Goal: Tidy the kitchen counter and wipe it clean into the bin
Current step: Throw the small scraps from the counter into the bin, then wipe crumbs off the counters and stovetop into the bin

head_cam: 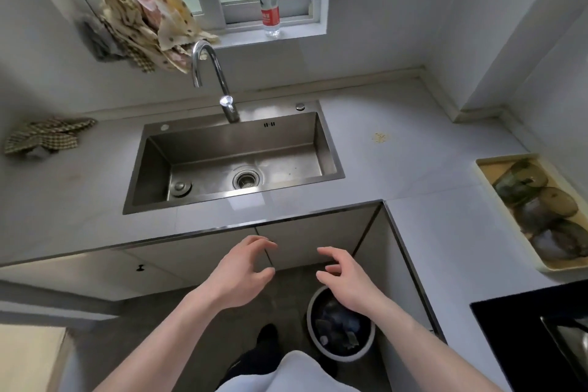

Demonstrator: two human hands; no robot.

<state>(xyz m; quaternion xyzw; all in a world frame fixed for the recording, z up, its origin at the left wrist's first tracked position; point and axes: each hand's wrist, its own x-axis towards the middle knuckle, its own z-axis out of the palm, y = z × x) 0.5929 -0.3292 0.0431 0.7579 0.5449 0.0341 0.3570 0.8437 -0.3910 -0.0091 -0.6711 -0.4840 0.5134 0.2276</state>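
A person's left hand (pixel 243 267) and right hand (pixel 345 278) hover empty, fingers spread and curled, before the counter (pixel 413 149) edge. The bin (pixel 340 325) stands on the floor at 5 o'clock, partly under the right hand. A checked cloth (pixel 44 137) lies at 10 o'clock, left of the sink (pixel 232 156); crumbs (pixel 379 137) sit at 2 o'clock.

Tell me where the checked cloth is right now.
In the head view, the checked cloth lies crumpled on the counter at the far left, left of the sink and below the rags hanging by the window.
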